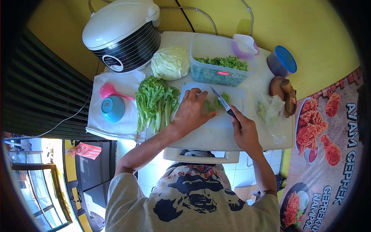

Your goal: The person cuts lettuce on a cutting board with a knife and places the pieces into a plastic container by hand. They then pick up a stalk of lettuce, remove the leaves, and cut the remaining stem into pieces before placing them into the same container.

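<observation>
My right hand [244,129] grips the dark handle of a knife [221,99], its blade pointing up and left over a white cutting board [235,94]. Small pieces of green lettuce [224,99] lie beside and under the blade. Over the left part of the board is my left hand [195,108], fingers apart and thumb stretched toward the knife, holding nothing I can see. Left of that hand lies a bunch of leafy lettuce [156,102]. Behind the board stands a clear plastic container [216,73] with cut greens in it.
A cabbage [171,63] and a rice cooker [123,38] stand at the back left. On a white cloth [94,125] are a blue bowl [113,109] and pink ladle [108,91]. Rightward are a plastic bag [272,112], brown items [284,91] and a blue-lidded tub [281,62].
</observation>
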Motion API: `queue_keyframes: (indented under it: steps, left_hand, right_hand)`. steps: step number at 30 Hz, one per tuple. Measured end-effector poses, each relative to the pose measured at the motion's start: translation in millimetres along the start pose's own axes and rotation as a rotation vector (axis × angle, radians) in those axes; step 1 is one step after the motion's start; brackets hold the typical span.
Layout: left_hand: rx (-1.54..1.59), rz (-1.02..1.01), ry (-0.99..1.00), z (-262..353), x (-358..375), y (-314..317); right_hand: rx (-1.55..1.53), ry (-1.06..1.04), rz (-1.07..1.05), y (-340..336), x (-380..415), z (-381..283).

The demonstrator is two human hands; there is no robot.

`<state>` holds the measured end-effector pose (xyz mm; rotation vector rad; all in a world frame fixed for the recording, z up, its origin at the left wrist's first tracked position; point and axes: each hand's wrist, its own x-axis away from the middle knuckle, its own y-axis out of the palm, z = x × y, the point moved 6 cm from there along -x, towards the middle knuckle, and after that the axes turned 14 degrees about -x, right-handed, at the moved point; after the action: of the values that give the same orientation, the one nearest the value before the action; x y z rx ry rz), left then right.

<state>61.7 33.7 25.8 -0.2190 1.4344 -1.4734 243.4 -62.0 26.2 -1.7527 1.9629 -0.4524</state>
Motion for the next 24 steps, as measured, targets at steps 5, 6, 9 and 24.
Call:
queue_keyframes:
  steps: [5, 6, 9, 24]
  left_hand:
    - [0.048, -0.184, 0.052, -2.8, 0.2, 20.8]
    - [0.073, -0.195, 0.051, -3.7, -0.3, 22.8]
    - [0.114, -0.19, 0.065, -11.8, -5.2, 19.5]
    - [0.255, 0.177, -0.077, -44.1, -114.1, -55.8]
  right_hand:
    - [-0.022, 0.005, 0.069, 9.0, -5.5, 13.3]
    - [-0.006, 0.009, 0.066, 9.6, -5.6, 13.3]
    - [0.037, -0.014, 0.079, 9.6, -5.5, 13.1]
    - [0.04, -0.046, 0.027, 8.1, 1.2, 12.7]
